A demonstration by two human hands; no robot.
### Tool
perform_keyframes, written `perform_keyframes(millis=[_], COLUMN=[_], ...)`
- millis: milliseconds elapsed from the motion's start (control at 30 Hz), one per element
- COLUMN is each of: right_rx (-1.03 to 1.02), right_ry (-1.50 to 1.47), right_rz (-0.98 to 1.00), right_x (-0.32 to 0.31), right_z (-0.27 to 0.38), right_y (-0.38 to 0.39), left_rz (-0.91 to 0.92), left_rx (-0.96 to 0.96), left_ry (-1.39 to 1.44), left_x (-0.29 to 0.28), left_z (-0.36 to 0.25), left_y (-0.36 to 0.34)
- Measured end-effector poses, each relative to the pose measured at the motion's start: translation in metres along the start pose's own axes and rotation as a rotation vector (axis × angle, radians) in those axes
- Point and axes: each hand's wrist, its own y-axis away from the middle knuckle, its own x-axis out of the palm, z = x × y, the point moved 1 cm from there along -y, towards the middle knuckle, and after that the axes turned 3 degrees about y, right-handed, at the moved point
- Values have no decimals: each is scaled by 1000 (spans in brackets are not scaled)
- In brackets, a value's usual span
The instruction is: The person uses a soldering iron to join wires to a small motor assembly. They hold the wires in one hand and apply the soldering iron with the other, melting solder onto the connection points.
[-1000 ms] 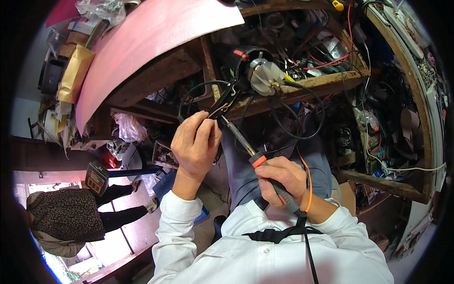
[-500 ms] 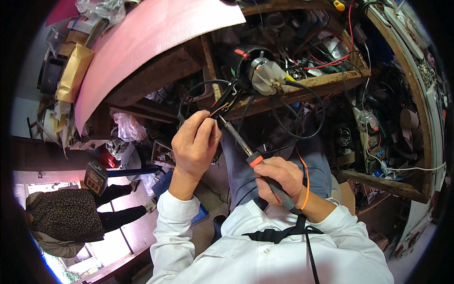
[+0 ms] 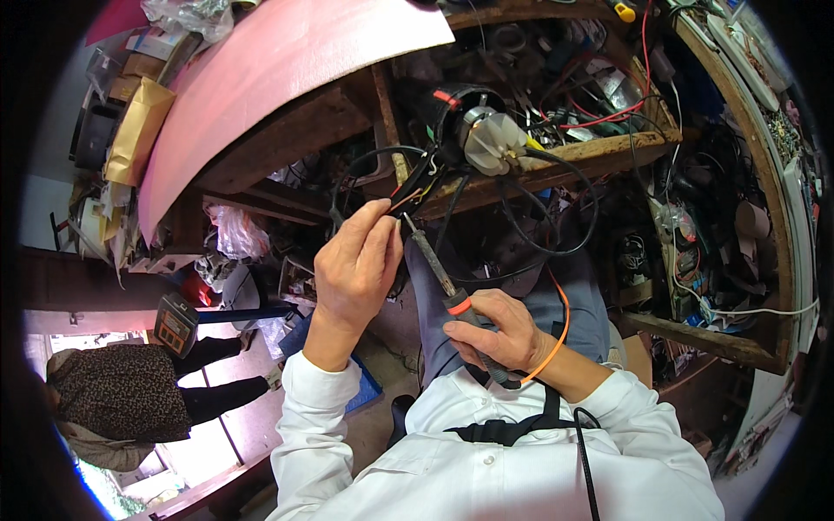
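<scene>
A soldering iron (image 3: 434, 269) with a dark, red-ringed handle is gripped in my right hand (image 3: 504, 333). Its metal tip points up and left, close to the fingertips of my left hand (image 3: 354, 267). Those fingertips pinch a thin wire (image 3: 403, 201) that leads toward a motor with a pale fan wheel (image 3: 492, 143). Whether the tip touches the wire I cannot tell. The motor, in a black housing, rests by the edge of an open wooden drawer (image 3: 556, 174). An orange cord (image 3: 563, 317) runs from the iron's handle past my right wrist.
Tools and red and black wires crowd the drawer. A black cable (image 3: 595, 208) loops below the motor. Overhead at left lies a pink board (image 3: 287, 82). A wooden frame (image 3: 786, 286) with clutter stands at right. Another person (image 3: 122, 395) is at the far left.
My right hand has shifted left and slightly down with the soldering iron, which is now tilted more upright. My left hand has barely moved and still pinches the wire.
</scene>
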Motion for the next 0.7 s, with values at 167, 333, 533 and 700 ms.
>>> perform_keyframes(millis=[167,333,533,700], right_rx=[0,6,19,32], right_ry=[21,28,16,-2], right_rz=[29,27,25,34], right_x=[2,3,2,3], right_z=[-4,-4,-2,-4], right_y=[3,2,1,3], left_rz=[52,59,74,71], left_rx=[3,5,-3,-9], left_ry=[-3,-11,-15,-3], left_x=[-5,-5,-6,-6], left_z=[0,-1,-2,-1], left_y=[-3,-4,-6,-5])
